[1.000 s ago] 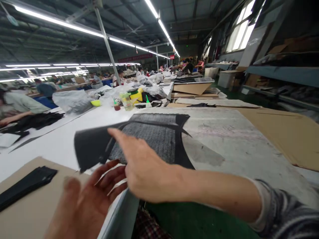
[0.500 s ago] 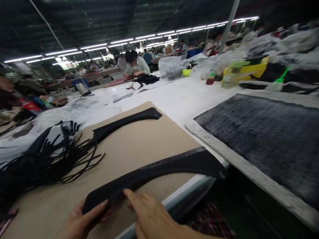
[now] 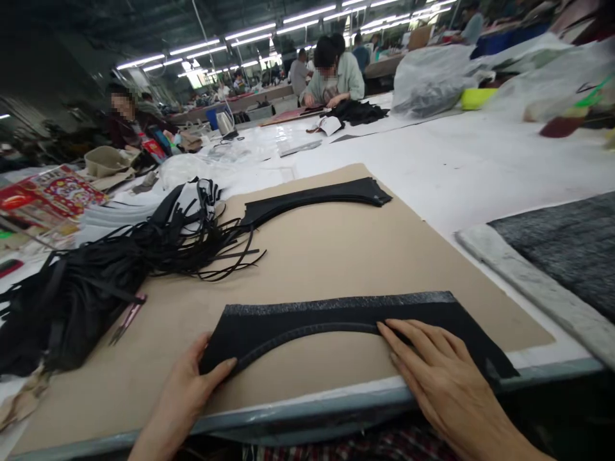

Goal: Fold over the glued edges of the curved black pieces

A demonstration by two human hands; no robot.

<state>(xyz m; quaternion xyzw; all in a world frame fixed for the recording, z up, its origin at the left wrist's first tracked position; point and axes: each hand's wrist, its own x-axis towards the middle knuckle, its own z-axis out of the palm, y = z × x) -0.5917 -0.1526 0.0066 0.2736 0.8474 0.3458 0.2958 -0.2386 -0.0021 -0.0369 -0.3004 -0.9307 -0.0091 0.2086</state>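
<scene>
- Black cloth piece (image 3: pixel 312 315) is laid on brown board (image 3: pixel 336 256), curved edge faced to table (image 3: pixel 298 416) front edge.
- Its left end is pinched by left hand (image 3: pixel 189 390).
- Right part is covered by flat, uncurled right hand (image 3: pixel 442 371).
- Open board is seen behind; board's left is crowded by black strips (image 3: pixel 96 282).

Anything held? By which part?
The left hand has its grip on the left end of the arched black panel; the right hand lies flat on its right part.
</scene>
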